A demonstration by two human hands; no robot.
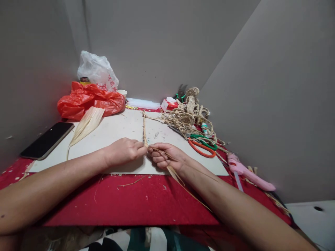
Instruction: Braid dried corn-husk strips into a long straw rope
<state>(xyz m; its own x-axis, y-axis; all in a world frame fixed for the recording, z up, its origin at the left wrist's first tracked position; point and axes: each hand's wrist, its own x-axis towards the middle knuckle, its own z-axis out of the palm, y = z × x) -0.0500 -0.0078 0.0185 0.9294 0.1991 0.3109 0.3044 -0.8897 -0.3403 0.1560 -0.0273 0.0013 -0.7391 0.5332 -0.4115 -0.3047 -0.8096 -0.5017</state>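
My left hand (125,150) is closed in a pinch on the near end of a thin braided straw cord (143,127) that runs away from me across a white board (117,130). My right hand (165,156) is closed too, its fingers curled round loose dry husk strips (178,177) that trail back past my wrist. The two hands meet at the braid's end, fingertips almost touching, over the board's front part.
A dry husk leaf (86,125) and a black phone (47,140) lie left. Red (89,99) and white (97,71) plastic bags sit behind. A tangle of braided cord (187,115), orange and green scissors (202,145) and a pink glue gun (247,172) lie right. Grey walls close in.
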